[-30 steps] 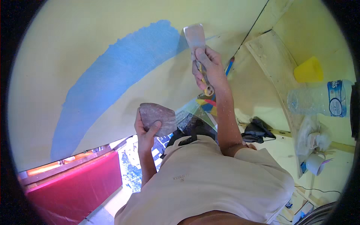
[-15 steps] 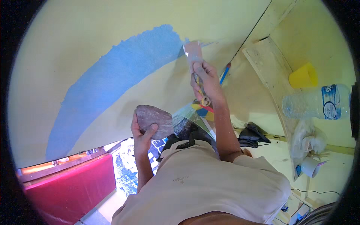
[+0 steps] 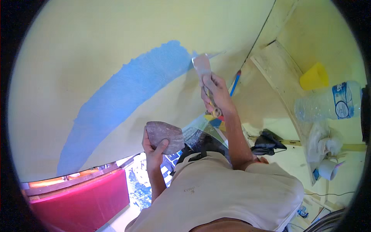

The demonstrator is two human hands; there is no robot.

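My right hand [image 3: 218, 95] grips a putty knife [image 3: 202, 66], its pale, smeared blade pointing up at the wall. The blade tip is by the right end of a curved blue patch [image 3: 131, 87] on the cream wall [image 3: 96, 34]; whether it touches cannot be told. Lower and to the left, my left hand [image 3: 154, 152] holds a flat, dusty, purplish-brown piece [image 3: 166, 136] with rounded corners, thumb across its front. Its material is unclear. A thin blue streak [image 3: 217, 55] runs right from the blade.
A blue pencil-like stick [image 3: 235, 83] is right of my right hand. On the right, a wooden shelf [image 3: 276, 73] has a yellow cup [image 3: 315, 76], a clear bottle [image 3: 328, 102] and a white cup [image 3: 327, 170] near it. A red padded panel [image 3: 83, 201] stands lower left.
The whole view has shifted, so wall, hands and shelf appear lower and slightly right. Both hands keep their holds, and the blade stays near the patch's right end.
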